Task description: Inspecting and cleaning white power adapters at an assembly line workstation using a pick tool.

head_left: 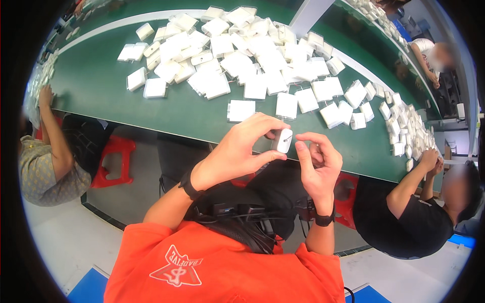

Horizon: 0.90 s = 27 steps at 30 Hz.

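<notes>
Between the thumb and fingers of my left hand (245, 146) is a small white block-shaped plastic casing (284, 141), its rounded end turned up and a short dark wire or slot showing on it. My left hand holds it just above the near edge of the green table. Close to its right side is my right hand (319, 159), with the thumb and index finger extended toward the casing and the other fingers curled. A small gap separates those fingertips from the casing, and nothing shows in them. Many similar white casings (265, 50) lie heaped on the table beyond my hands.
The green table (101, 96) curves across in front of me. A second group of casings (404, 126) lies to the right, near a co-worker in black (419, 222). Another co-worker (55, 161) sits at the left by a red stool (115, 159).
</notes>
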Motion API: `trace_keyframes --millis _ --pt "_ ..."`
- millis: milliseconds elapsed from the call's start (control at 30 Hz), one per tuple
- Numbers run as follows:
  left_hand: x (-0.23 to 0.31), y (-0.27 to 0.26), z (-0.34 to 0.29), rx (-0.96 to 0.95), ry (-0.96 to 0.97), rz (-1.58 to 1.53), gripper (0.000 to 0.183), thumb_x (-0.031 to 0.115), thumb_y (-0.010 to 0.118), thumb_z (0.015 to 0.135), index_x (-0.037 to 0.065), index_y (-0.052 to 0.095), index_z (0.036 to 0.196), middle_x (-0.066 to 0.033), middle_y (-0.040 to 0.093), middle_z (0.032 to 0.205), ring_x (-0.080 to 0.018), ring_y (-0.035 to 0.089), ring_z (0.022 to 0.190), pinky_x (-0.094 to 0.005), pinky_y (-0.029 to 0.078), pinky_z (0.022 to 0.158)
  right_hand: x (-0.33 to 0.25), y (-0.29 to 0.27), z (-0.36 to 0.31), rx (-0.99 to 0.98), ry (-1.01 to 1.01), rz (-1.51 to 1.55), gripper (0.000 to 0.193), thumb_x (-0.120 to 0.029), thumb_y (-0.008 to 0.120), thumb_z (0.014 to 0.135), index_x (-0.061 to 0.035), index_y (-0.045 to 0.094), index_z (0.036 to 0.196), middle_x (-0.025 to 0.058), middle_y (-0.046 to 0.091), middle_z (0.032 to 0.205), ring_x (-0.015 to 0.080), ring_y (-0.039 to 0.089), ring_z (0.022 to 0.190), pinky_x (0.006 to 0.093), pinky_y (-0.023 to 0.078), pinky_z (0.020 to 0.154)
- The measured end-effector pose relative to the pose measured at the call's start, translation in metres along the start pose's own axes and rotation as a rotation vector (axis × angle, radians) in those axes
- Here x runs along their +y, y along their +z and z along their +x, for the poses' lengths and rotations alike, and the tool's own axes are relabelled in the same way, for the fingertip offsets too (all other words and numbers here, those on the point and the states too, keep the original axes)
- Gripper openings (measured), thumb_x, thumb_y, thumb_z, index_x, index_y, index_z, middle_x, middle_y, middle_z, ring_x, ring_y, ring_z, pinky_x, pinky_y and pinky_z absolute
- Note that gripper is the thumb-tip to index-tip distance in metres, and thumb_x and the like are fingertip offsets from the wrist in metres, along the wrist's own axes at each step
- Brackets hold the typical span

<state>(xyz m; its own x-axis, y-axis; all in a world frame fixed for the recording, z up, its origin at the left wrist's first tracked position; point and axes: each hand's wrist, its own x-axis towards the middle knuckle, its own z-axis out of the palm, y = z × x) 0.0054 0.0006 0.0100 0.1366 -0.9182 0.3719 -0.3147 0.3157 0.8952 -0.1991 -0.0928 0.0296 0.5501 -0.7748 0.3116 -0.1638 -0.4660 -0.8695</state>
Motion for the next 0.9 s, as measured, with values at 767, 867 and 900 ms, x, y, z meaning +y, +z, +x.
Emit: trace_keyframes --millis 767,867,900 --pt "-0.0014 0.0005 -0.0016 -0.008 0.044 0.019 0.056 0.005 0.091 0.083 0.002 0.072 0.136 -0.0118 0.074 0.12 -0.0249 0.073 0.102 -0.0368 0.06 0.09 -0.0002 0.0031 0.0046 -0.015 -0.028 -0.006 0.013 0.001 0.083 0.096 -0.0018 0.077 0.107 -0.007 0.046 0.069 0.0036 0.029 0.06 0.0264 0.022 0.055" --pt "-0.0026 -0.0002 -0.0021 -0.01 0.048 0.028 0.056 0.005 0.091 0.083 0.002 0.072 0.136 -0.012 0.074 0.119 -0.0249 0.073 0.102 -0.037 0.06 0.09 -0.0012 0.0006 0.0075 -0.032 -0.034 -0.055 0.012 0.0 0.084 0.096 -0.0014 0.076 0.106 -0.0076 0.045 0.068 0.0032 0.029 0.06 0.0258 0.022 0.055" --pt "-0.0036 -0.0002 -0.0026 -0.007 0.045 0.028 0.056 0.005 0.091 0.083 0.002 0.072 0.136 -0.012 0.074 0.119 -0.0249 0.073 0.102 -0.037 0.06 0.09 -0.0024 0.0007 0.0075 -0.036 -0.034 -0.054 0.012 0.0 0.084 0.096 -0.0014 0.076 0.106 -0.0076 0.045 0.068 0.0032 0.029 0.06 0.0258 0.022 0.055"
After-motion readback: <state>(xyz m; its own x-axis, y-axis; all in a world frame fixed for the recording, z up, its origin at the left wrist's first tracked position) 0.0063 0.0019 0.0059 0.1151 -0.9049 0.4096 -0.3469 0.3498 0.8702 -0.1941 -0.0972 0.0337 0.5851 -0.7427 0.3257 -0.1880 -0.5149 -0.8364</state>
